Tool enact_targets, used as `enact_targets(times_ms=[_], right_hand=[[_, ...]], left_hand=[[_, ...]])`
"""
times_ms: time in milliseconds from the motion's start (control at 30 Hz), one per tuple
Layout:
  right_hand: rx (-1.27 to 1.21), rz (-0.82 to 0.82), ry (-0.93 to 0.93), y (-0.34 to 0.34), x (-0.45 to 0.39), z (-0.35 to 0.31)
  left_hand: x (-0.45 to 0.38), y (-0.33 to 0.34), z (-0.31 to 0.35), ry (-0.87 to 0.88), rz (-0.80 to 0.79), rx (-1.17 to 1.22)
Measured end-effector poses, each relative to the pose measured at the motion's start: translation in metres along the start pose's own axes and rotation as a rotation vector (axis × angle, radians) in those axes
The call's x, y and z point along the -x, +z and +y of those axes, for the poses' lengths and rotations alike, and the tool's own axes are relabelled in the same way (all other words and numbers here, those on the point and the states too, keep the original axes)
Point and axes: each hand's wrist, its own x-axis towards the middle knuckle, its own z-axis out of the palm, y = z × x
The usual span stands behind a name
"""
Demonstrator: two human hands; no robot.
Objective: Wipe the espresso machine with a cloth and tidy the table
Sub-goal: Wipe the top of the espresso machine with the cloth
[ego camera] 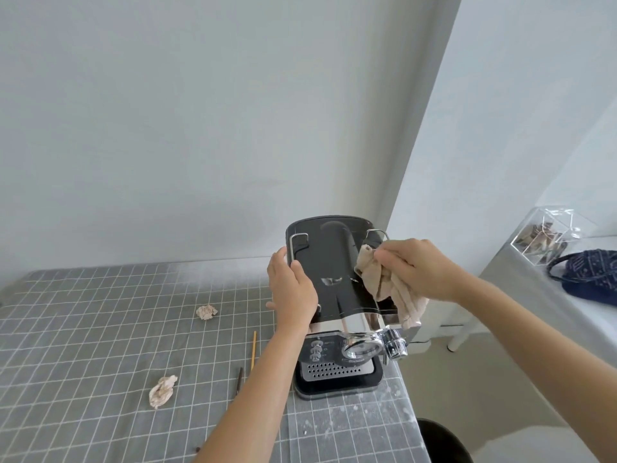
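the espresso machine (337, 295) stood at the right edge of the bench (100, 329), near its far right corner. the left hand (293, 289) lay against the machine's left side, thumb over the top edge and fingers fairly straight rather than curled round anything, probably to steady the body so it would not slide while being rubbed. the right hand (414, 265) had its grip pinched together on a bunched beige cloth (387, 285), which hung below the fingers and lay on the right part of the black top, so the wiping seemed to be on the top surface. two crumpled paper scraps (163, 390) (206, 311) and two thin sticks (253, 349) (238, 379) lay to the machine's left, toward the middle of the bench, likely the tidying not yet done
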Motion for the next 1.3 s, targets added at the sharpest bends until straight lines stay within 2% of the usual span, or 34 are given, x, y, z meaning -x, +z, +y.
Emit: enact_targets(times_ms=[100, 167, 267, 500, 633, 700, 800, 833, 933, 967, 1000, 1100, 1133, 1167, 1233, 1300], right_hand=[[-0.144, 0.183, 0.029, 0.001, -0.024, -0.002], [-0.166, 0.099, -0.024, 0.023, -0.041, -0.013], [0.028, -0.067, -0.227, 0.071, -0.050, -0.019], [0.013, 0.017, -0.422, 0.074, -0.036, -0.008], [0.000, -0.021, -0.508, 0.066, -0.029, -0.004], [-0.021, -0.066, -0.481, 0.056, -0.025, -0.006], [-0.121, -0.109, -0.339, 0.025, -0.021, -0.008], [-0.220, -0.062, -0.255, 0.015, -0.023, -0.007], [-0.523, 0.257, 0.000, 0.000, -0.039, 0.005], [-0.504, 0.277, 0.026, 0.001, -0.041, 0.004], [-0.416, 0.229, -0.010, 0.008, -0.040, 0.002], [0.047, -0.121, -0.123, 0.054, -0.015, -0.011], [0.189, -0.105, -0.115, 0.066, -0.008, -0.015], [0.205, -0.054, -0.092, 0.073, -0.005, -0.019], [0.110, -0.003, -0.058, 0.075, -0.015, -0.016], [0.118, 0.024, -0.036, 0.078, -0.044, -0.009]], left_hand=[[-0.001, 0.000, 0.001, -0.022, -0.011, 0.031], [0.000, -0.001, 0.002, -0.035, -0.015, 0.041], [-0.001, 0.000, 0.001, -0.030, -0.001, 0.040], [-0.003, 0.000, -0.005, 0.071, 0.009, -0.008], [-0.002, 0.000, -0.005, 0.069, 0.006, -0.016], [-0.001, 0.000, -0.004, 0.058, 0.005, -0.017], [-0.001, 0.000, -0.003, 0.042, 0.007, -0.013], [-0.002, 0.000, -0.003, 0.032, 0.014, -0.010], [-0.004, 0.000, -0.004, 0.013, 0.016, 0.000], [-0.003, 0.001, -0.004, 0.016, 0.008, 0.000], [-0.003, 0.001, -0.005, 0.018, 0.001, -0.003], [-0.005, 0.001, -0.008, 0.037, -0.019, -0.016], [-0.006, 0.001, -0.009, 0.046, -0.026, -0.016], [-0.006, 0.002, -0.010, 0.049, -0.030, -0.012], [-0.008, 0.002, -0.012, 0.032, -0.035, -0.013], [-0.010, 0.002, -0.014, 0.015, -0.035, -0.019]])
